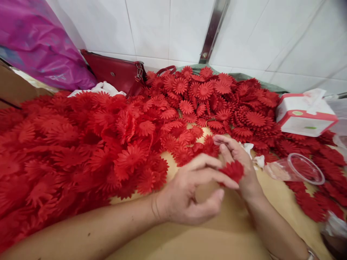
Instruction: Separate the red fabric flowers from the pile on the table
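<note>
A single red flower-shaped piece [233,171] with petal-cut edges is between my two hands. It lies against the palm side of my right hand [240,155], whose fingers are bent around it and point up and left. My left hand [193,187] reaches in from the left, its fingertips touching or just in front of the piece. A gap separates the left thumb from the curved fingers. The exact grip on the piece is partly hidden. Just beyond the hands, more red flower pieces [184,153] lie loose on the tan tabletop [173,238].
Big heaps of red flower pieces [67,155] cover the left and back. A tissue box [306,113] sits at right, near a tipped clear plastic cup [284,169] and crumpled tissue [259,160]. A red handbag [114,72] and purple bag [43,43] are against the tiled wall [168,29].
</note>
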The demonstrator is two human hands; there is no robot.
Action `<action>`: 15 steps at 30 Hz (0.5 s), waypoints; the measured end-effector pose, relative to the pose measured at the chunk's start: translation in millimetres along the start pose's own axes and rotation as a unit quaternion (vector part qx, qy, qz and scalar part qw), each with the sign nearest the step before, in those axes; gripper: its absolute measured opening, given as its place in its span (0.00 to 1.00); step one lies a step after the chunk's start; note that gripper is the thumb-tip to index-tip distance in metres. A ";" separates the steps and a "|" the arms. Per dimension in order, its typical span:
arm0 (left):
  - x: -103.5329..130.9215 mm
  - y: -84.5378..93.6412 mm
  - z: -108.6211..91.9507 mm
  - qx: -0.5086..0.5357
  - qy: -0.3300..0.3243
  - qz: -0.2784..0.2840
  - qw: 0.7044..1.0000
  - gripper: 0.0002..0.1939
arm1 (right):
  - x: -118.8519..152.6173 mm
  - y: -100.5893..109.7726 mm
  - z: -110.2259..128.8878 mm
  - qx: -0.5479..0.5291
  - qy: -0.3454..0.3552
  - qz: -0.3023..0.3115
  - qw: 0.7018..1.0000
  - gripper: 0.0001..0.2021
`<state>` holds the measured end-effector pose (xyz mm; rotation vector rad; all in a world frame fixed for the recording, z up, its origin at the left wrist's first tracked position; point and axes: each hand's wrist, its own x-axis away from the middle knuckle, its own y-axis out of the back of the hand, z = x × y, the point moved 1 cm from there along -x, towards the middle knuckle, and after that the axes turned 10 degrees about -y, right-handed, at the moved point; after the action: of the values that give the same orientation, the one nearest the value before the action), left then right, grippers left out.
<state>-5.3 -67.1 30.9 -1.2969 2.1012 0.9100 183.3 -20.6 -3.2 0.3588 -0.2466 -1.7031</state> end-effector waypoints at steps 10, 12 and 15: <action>5.9 -12.5 31.9 0.091 0.217 -0.027 0.972 0.07 | -5.6 2.4 -0.6 -0.169 -0.050 0.080 0.981 0.15; 5.9 -7.1 38.2 0.054 0.214 -0.089 0.971 0.07 | -6.2 4.1 -2.2 -0.155 -0.032 0.041 0.987 0.14; 6.0 -0.3 46.4 0.029 0.223 -0.176 0.958 0.06 | -4.0 3.9 0.3 -0.072 0.014 0.002 0.997 0.13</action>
<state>-4.2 -35.4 -3.5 -1.9053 2.0849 0.4247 187.4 -17.3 -1.2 0.2734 -0.1030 -1.7000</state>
